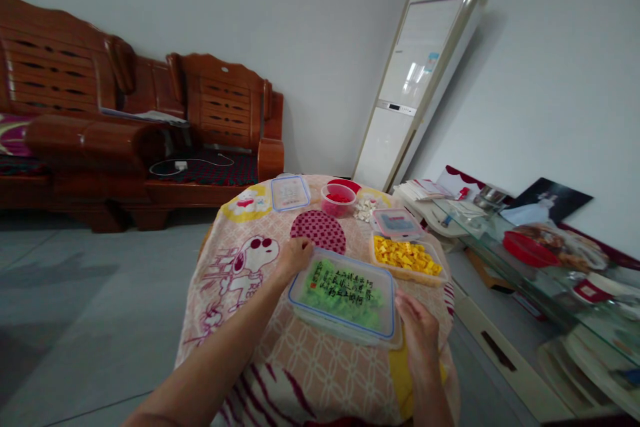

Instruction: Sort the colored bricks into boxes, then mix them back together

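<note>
A clear plastic food container [345,297] with green pieces showing through stands in front of me on the round table. Its lid has a blue sealing line and dark written characters. My left hand [299,255] is closed at the container's far left corner, fingers bent over the rim. Along the right edge, my right hand [419,323] grips the side with its thumb near the lid. Just behind lies an open tub of yellow pieces [407,257]. A smaller pink-rimmed lid [397,222] rests against that tub's far edge.
Farther back are a round bowl of red pieces [339,199], a heap of white pieces [367,209] and a loose blue-edged lid [291,193]. A patterned cloth [295,347] covers the table. To the right stands a cluttered glass table [505,257]; wooden seats [220,107] line the wall.
</note>
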### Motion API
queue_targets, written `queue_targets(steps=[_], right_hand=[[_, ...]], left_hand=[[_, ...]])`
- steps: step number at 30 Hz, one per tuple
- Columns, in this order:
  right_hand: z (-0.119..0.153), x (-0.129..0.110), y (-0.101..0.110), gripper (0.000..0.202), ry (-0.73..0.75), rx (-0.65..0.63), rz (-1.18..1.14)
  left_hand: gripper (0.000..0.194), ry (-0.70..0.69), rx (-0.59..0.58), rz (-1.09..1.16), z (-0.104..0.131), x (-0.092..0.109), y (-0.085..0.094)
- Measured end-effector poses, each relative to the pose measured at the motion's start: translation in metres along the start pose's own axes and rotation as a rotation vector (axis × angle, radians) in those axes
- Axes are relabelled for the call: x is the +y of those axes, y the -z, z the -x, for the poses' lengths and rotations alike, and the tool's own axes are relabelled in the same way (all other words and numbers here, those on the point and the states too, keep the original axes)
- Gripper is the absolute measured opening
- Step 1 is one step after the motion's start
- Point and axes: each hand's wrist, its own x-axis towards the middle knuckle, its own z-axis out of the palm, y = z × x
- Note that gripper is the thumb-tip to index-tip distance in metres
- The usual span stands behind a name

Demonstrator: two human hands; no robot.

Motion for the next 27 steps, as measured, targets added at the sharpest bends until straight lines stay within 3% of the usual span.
queue_targets(steps=[7,14,23,27], right_hand=[[0.003,0.006,-0.002,0.051,0.003,0.056,-0.072],[0.002,0.021,-0.002,0.047,-0.003,0.07,-0.092],[0.009,0.007,-0.009,0.052,0.024,0.029,0.003],[0.014,0.002,-0.007,0.051,-0.003,-0.028,0.0]], left_hand=[[0.028,-0.058,0.024,0.008,-0.001,-0.008,-0.005],[0.034,-0.054,0.005,0.303,-0.007,-0.023,-0.015],[0.041,0.1,-0.097,0.538,-0.006,-0.038,-0.024],[0.039,0.064,-0.081,0.501,-0.003,-0.033,-0.021]])
